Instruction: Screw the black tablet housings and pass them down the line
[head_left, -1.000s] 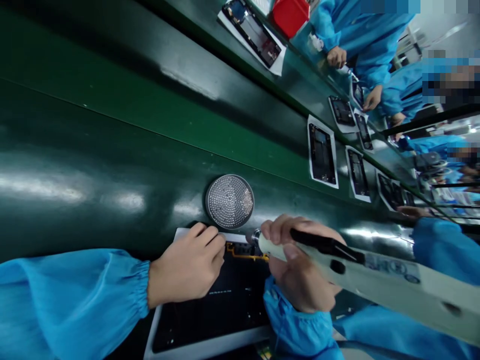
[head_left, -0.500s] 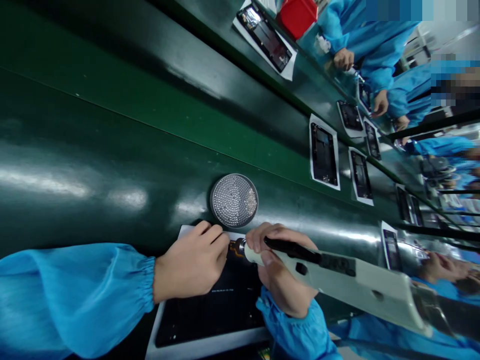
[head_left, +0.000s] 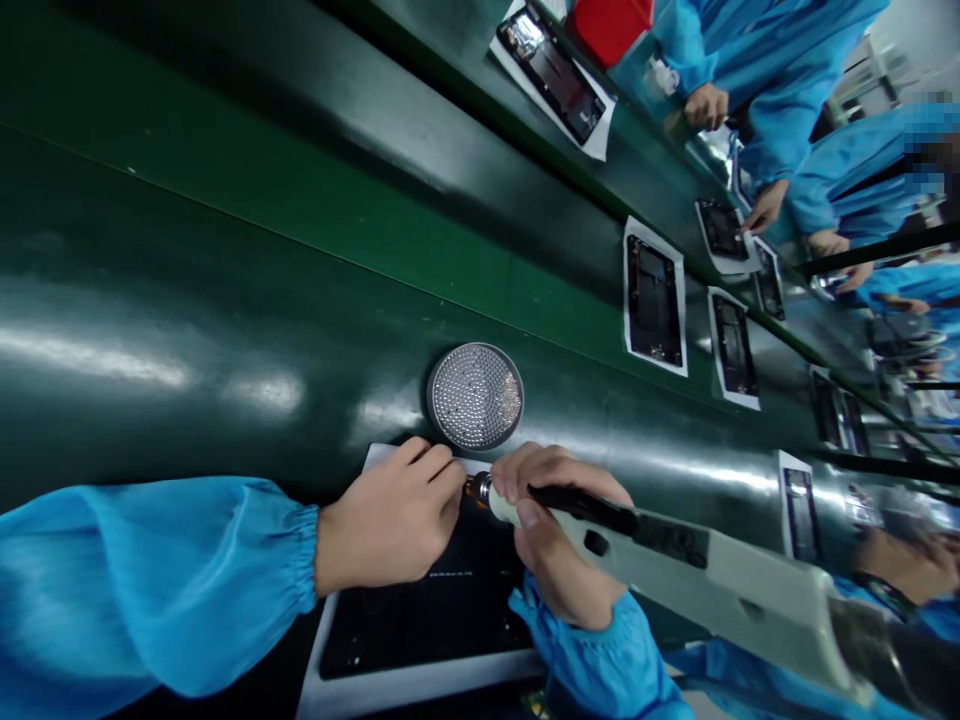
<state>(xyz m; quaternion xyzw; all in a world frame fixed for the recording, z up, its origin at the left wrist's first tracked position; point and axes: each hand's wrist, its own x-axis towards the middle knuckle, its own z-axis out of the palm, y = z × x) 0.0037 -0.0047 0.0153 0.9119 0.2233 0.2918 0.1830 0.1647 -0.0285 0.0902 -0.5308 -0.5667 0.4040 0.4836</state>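
Reaching in from the left edge of the frame, a loose blue sleeve [head_left: 157, 590] ends at the left hand [head_left: 394, 520], low and left of centre. Its fingers are bent and held together, fingertips turned down at the upper edge of a flat black device [head_left: 420, 625]; whether they pinch anything cannot be told, as the tips are hidden. The device lies at the lower centre on a white sheet [head_left: 427, 685], which rests on the dark green, shiny worktop [head_left: 150, 430]. Just above the hands, near the middle of the frame, sits a round grey dish [head_left: 476, 397] with a dimpled surface and pale specks gathered on its right side.

To the right of the left hand, the metal nose [head_left: 484, 489] of a pale handheld tool [head_left: 750, 590] points at the device's upper part. The right hand [head_left: 566, 530] is closed around the tool's front end, thumb and fingers pressed against it beside a long black lever [head_left: 585, 507]. The tool's thick body slants down towards the lower right corner.

At the upper centre lies another black device on white [head_left: 555, 75], near a red container [head_left: 611, 28]. Further right, a person in blue has both hands near similar devices, and more sheeted devices [head_left: 654, 300] line the green surface.
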